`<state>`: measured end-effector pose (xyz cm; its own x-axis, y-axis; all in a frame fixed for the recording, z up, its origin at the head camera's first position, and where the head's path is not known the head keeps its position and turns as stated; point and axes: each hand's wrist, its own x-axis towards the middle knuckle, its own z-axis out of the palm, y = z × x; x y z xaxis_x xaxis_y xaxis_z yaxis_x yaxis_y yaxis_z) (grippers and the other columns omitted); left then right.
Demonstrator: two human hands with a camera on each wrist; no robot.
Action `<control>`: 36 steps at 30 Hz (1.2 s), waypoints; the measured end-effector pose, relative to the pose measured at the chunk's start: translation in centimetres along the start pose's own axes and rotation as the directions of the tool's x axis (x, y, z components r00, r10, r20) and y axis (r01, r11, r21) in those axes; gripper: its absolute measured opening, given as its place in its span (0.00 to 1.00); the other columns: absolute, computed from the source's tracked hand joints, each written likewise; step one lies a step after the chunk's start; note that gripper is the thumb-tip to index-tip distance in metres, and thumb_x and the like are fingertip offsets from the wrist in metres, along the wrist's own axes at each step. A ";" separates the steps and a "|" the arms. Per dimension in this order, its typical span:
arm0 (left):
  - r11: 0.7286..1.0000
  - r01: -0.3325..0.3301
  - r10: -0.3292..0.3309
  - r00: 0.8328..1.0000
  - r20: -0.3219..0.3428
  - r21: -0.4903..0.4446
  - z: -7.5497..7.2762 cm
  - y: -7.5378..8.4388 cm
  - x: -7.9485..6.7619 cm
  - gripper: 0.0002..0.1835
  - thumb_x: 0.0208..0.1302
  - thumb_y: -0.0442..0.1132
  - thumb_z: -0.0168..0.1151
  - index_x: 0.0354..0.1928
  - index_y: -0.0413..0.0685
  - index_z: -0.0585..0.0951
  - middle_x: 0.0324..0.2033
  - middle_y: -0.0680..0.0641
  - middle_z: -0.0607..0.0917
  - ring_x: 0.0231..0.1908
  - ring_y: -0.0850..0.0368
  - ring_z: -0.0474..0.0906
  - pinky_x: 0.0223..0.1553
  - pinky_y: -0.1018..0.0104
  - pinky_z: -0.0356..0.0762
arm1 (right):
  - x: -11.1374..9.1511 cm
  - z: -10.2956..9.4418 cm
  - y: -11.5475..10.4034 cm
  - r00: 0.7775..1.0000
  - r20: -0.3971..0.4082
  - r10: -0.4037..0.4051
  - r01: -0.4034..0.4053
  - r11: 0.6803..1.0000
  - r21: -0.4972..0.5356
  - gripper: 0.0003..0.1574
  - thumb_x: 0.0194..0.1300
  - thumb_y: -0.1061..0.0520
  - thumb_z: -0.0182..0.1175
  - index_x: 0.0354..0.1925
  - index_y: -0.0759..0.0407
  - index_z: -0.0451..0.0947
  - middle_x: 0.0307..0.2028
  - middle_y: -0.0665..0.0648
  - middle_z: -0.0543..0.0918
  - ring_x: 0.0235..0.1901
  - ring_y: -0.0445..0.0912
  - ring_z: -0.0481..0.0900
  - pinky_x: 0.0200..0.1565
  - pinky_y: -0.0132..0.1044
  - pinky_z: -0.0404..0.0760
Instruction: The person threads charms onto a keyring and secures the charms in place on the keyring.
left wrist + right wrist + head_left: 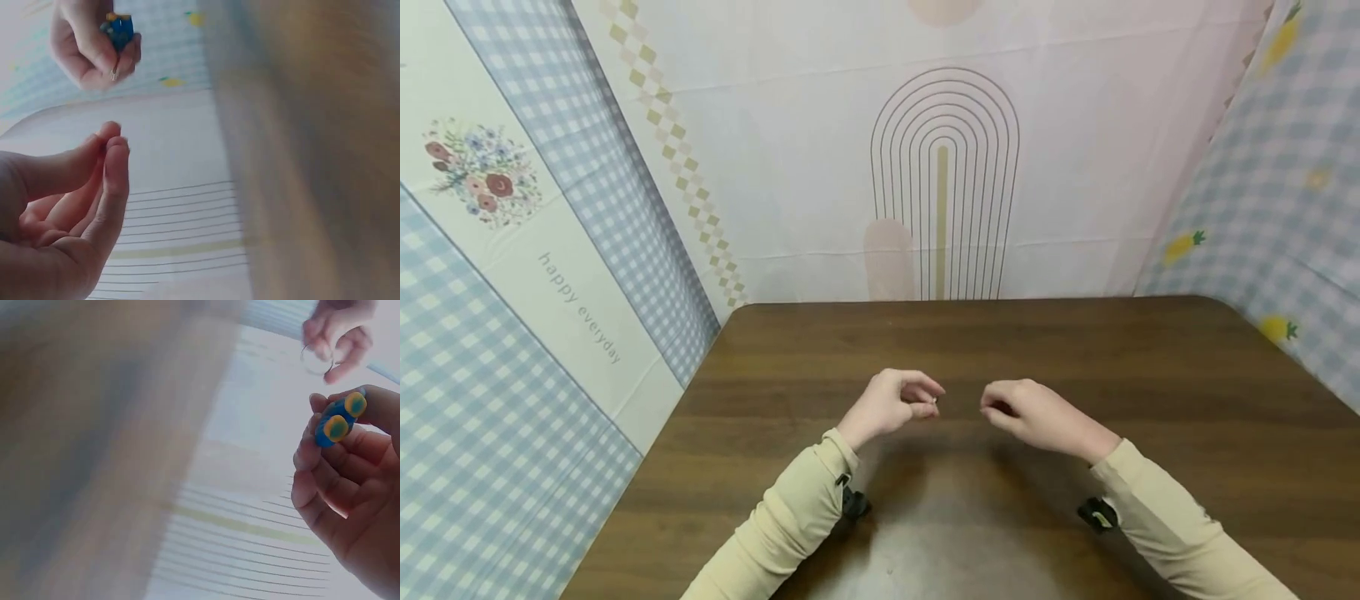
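Right grip (1039, 414) pinch-tight on blue trinket (123, 34)

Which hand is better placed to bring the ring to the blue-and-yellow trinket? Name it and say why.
Probably the left hand: its fingers pinch the ring. The right hand holds the blue-and-yellow trinket, with a gap between the hands.

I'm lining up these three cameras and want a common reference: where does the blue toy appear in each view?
Head: not visible, even at the right hand.
Left wrist: blue toy near the top, left of centre, in the right hand.
Right wrist: right of centre, above the middle.
Shared landmark: the wall cloth's olive stripe.
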<state>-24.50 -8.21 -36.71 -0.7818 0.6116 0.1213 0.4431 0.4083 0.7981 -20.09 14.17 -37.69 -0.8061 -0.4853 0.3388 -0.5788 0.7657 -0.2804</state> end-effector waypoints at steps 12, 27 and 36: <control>0.964 -0.075 0.027 0.982 -0.186 -0.255 -0.8 3.4 -0.5 0.12 0.48 0.37 0.68 0.37 0.45 0.80 0.30 0.44 0.86 0.32 0.63 0.82 0.35 0.71 0.77 | 1.9 -2.4 -3.6 0.966 -0.253 0.058 0.001 0.974 0.227 0.06 0.59 0.59 0.57 0.29 0.46 0.76 0.23 0.43 0.76 0.22 0.36 0.69 0.26 0.26 0.70; 0.961 -0.230 0.179 0.941 -0.286 -0.155 -0.9 7.2 -1.6 0.06 0.51 0.30 0.63 0.33 0.37 0.82 0.30 0.40 0.85 0.30 0.51 0.82 0.32 0.69 0.78 | 2.2 -3.0 -3.5 0.901 -0.428 0.073 0.015 0.980 0.199 0.08 0.58 0.62 0.57 0.26 0.49 0.77 0.20 0.43 0.75 0.17 0.33 0.66 0.20 0.27 0.68; 0.952 -0.283 0.232 0.913 -0.335 -0.112 -0.7 7.3 -1.8 0.05 0.51 0.29 0.63 0.31 0.36 0.82 0.28 0.40 0.85 0.30 0.50 0.82 0.33 0.68 0.79 | 2.2 -2.9 -3.4 0.904 -0.414 0.105 -0.021 0.979 0.202 0.09 0.57 0.61 0.58 0.26 0.47 0.77 0.19 0.42 0.75 0.16 0.32 0.67 0.19 0.27 0.68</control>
<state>-20.20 -6.80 -30.70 -0.7581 0.4258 0.4939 0.5943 0.1394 0.7921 -19.51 11.72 -33.40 -0.7388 -0.1834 0.6485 -0.5744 0.6747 -0.4636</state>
